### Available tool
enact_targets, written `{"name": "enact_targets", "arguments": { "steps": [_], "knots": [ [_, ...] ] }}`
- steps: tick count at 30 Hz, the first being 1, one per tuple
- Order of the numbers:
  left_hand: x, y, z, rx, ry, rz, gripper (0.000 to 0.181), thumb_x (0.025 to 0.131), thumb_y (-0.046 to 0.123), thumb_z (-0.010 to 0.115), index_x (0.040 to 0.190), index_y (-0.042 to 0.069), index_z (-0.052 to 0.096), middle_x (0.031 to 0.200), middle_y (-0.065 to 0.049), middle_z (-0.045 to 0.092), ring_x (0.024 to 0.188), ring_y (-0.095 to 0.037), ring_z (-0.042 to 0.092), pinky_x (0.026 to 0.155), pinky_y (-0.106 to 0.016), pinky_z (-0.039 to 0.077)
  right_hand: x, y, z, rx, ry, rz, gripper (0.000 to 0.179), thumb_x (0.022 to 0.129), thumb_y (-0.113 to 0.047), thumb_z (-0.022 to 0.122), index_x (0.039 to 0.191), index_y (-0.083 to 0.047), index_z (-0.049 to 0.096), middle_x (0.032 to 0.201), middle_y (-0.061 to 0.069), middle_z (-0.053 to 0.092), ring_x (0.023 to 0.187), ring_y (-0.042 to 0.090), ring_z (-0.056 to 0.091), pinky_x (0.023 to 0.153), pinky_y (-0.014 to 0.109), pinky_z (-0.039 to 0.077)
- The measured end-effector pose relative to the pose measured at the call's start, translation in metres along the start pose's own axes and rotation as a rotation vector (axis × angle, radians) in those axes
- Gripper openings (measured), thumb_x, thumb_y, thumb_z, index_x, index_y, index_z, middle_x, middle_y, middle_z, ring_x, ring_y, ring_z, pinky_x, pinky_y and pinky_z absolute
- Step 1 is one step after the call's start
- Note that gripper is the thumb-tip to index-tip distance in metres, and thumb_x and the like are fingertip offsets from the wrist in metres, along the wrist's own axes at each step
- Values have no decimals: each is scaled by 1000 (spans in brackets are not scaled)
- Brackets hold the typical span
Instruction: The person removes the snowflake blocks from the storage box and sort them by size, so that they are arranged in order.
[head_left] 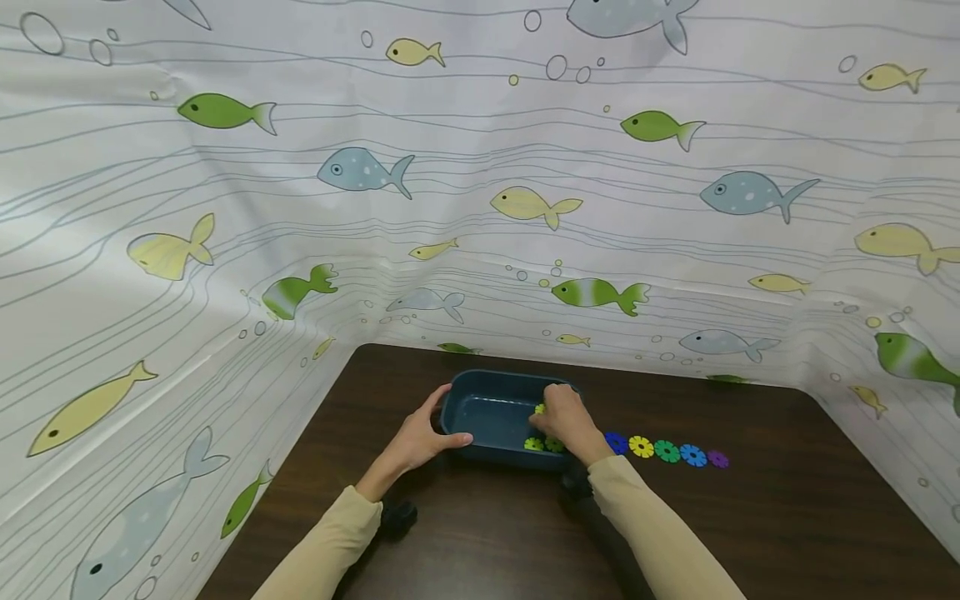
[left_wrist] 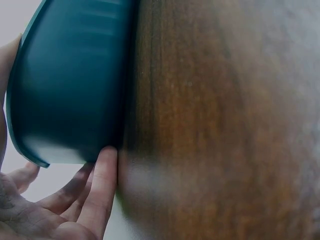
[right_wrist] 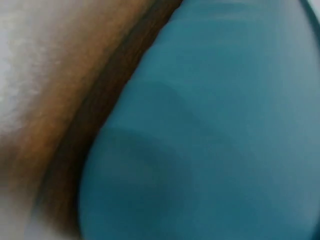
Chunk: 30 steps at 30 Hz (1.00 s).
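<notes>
- While fish-print sheeting [head_left: 442,208] stood behind, the table [head_left: 795,508] carried a blue basin [head_left: 487,383].
- The left hand [head_left: 422,437] gripped its left end; whether the right hand [head_left: 567,417], inside, pinched anything couldn't be told.
- Yellow-green discs [head_left: 533,444] lay inside too; handling these seemed the step, the next move likely needing clearance over the rim [head_left: 498,452].
- Coloured discs [head_left: 667,451] formed a row rightward.

No text, label, brand, number or sign can be read on the blue basin [head_left: 491,421], the slotted discs [head_left: 662,452], the brown table [head_left: 495,533] or the fish-printed sheet [head_left: 465,117], in head or wrist views.
</notes>
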<state>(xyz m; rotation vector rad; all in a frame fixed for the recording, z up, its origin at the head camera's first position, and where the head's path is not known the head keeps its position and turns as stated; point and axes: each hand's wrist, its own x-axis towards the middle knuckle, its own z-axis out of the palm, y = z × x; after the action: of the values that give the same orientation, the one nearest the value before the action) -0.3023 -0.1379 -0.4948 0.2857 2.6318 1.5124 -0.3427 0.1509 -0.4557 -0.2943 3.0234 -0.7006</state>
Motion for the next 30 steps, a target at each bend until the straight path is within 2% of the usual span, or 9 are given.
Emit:
{"name": "enact_targets", "arguments": {
  "steps": [3,5,8,11,17,22,30],
  "knots": [
    [0,1,-1,3,1,2,112,85,54,91,173,20,30,168,-29,45,151,-53,49,115,-77,44,-4,3,-1,18,44,-35,26,93,-15,85,77,0,71,63,4,53,53,16,52,55,27,44],
    [-1,1,-1,10,0,0,112,85,54,91,173,20,29,168,-29,45,151,-53,49,116,-77,44,-8,5,-2,24,75,-62,22,92,-16,85,88,3,76,74,9,63,59,18,57,59,29,49],
    [-2,3,-1,17,2,-5,112,85,54,91,173,20,30,168,-29,45,150,-53,50,116,-77,44,-13,9,-3,30,129,-95,27,90,-16,85,105,7,80,97,18,73,74,21,63,69,35,56],
    [-3,4,-1,15,0,-4,112,86,54,91,173,20,29,169,-29,45,151,-53,49,116,-77,44,-20,12,-5,43,184,-123,35,88,-15,85,114,7,80,109,22,74,85,24,63,79,41,61],
    [-1,3,-1,18,-3,-4,111,87,53,90,173,21,28,169,-30,45,151,-54,49,116,-77,44,-33,21,-10,103,271,-167,33,87,-14,84,113,7,80,104,19,74,91,29,69,88,50,64],
    [-1,2,0,20,-4,-4,110,87,53,90,173,22,29,170,-29,44,152,-53,48,115,-75,46,-44,30,-15,130,328,-161,30,88,-13,85,111,5,81,105,18,75,93,30,71,87,52,63],
    [-2,3,-2,27,-10,12,111,87,53,90,173,19,29,168,-31,44,149,-54,50,112,-73,50,-59,51,-24,124,390,-135,25,87,-11,86,106,4,81,98,16,73,81,22,64,77,42,57]
  ]
}}
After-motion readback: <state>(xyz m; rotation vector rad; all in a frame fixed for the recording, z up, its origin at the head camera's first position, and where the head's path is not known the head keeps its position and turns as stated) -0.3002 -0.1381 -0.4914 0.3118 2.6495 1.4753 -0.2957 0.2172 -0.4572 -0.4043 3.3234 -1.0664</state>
